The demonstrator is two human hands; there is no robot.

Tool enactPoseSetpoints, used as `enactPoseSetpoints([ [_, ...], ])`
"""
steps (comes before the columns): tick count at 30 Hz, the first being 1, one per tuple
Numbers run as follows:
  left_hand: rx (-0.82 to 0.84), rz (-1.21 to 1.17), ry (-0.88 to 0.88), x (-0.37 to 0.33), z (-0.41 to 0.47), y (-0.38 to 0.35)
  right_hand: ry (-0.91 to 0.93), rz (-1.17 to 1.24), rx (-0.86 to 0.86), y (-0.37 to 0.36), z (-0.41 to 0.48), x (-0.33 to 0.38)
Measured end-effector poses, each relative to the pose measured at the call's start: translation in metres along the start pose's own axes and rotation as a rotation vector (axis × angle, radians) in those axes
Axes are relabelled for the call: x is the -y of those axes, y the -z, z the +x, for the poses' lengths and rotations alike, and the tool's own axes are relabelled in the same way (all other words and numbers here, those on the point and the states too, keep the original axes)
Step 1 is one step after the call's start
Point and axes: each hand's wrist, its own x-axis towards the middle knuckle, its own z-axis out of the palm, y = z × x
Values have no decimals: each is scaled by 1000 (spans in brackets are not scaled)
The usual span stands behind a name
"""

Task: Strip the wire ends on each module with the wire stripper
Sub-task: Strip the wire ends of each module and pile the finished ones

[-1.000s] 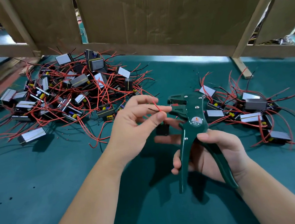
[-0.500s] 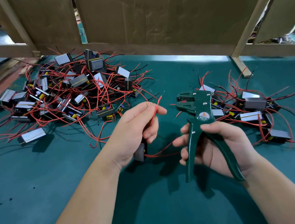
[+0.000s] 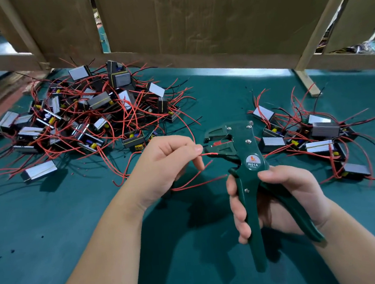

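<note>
Head view showed the left hand (image 3: 161,166) pinching a red wire (image 3: 208,154) between thumb and curled fingers, its end lying in the open mouth of the green wire stripper (image 3: 244,159). The right hand (image 3: 275,199) gripped both handles, fingers wrapped round. Piles of modules (image 3: 102,108) lay on the green table (image 3: 53,221).

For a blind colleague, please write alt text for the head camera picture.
A left hand pinches a red wire, its end at the jaws of a green wire stripper gripped by the right hand. A large pile of modules lies left, a smaller pile right, on the green table.
</note>
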Motion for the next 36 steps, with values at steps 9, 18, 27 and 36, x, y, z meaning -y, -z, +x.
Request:
enactPoseSetpoints([
  [9,-14,42,-14,-1,2,-1,53,-49,-83,-4,6,-6],
  [18,-22,119,-1,3,4,0,64,-96,-134,-5,8,-8],
  [27,5,139,11,3,3,5,30,-84,-104,-3,7,-9],
  [36,-57,195,267,17,9,7,83,-118,-513,-17,23,-22],
])
